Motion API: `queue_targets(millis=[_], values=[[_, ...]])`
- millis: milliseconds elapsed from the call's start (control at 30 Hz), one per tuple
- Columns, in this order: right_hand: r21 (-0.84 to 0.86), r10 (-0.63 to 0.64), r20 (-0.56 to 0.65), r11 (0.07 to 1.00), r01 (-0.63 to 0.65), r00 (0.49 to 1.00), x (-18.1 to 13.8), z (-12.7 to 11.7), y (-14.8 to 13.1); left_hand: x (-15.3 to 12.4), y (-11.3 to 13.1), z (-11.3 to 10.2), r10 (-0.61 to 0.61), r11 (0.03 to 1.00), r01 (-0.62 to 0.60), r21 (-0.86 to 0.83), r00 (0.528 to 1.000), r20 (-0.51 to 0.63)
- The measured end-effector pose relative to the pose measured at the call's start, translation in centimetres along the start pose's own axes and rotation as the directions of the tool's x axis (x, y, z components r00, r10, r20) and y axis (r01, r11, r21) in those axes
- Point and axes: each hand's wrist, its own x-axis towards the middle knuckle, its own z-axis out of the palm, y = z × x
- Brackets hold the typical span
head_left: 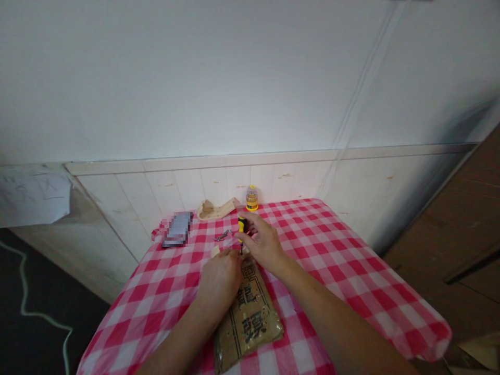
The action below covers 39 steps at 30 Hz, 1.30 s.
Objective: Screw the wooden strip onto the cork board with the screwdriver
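My right hand [262, 242] grips a small screwdriver with a black and yellow handle [242, 225], held upright with its tip down near the top of a brown printed packet [248, 315]. My left hand [220, 277] is curled over the packet's upper end, fingers closed on a pale wooden piece [215, 251] that shows at its knuckles. What lies under the screwdriver tip is hidden by my fingers.
On the red and white checked tablecloth [336, 271] lie small metal parts [222, 235], a blurred dark flat object [177, 229], a curved wooden piece [216, 209] and a yellow bit holder [252, 198] by the wall. Floor drops away left and right.
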Motion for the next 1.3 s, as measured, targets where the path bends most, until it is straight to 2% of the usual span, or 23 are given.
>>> queue_targets(millis=[233,500,700,1033,1300], values=[[-0.06,-0.063,0.015,0.996,0.064,0.998,-0.16,-0.24,-0.49,0.16,-0.03,0.08,-0.024,1.0,0.024,-0.018,1.0,-0.003],[0.097,0.034,0.021,0.995,-0.036,0.999,-0.13,-0.16,-0.44,0.33,-0.27,0.24,-0.016,1.0,0.016,-0.011,1.0,0.01],[0.068,0.032,-0.003,0.997,-0.032,0.999,-0.06,-0.16,-0.34,0.28,-0.35,0.17,0.004,1.0,-0.004,-0.022,1.0,-0.024],[0.031,0.088,-0.03,0.996,-0.087,0.996,0.07,0.03,-0.25,0.34,-0.43,0.38,0.028,0.999,-0.028,-0.029,0.999,-0.016],[-0.022,0.003,-0.027,1.0,-0.004,1.0,-0.07,-0.08,-0.34,0.56,-0.54,0.69,0.007,0.999,-0.006,-0.052,1.0,0.002]])
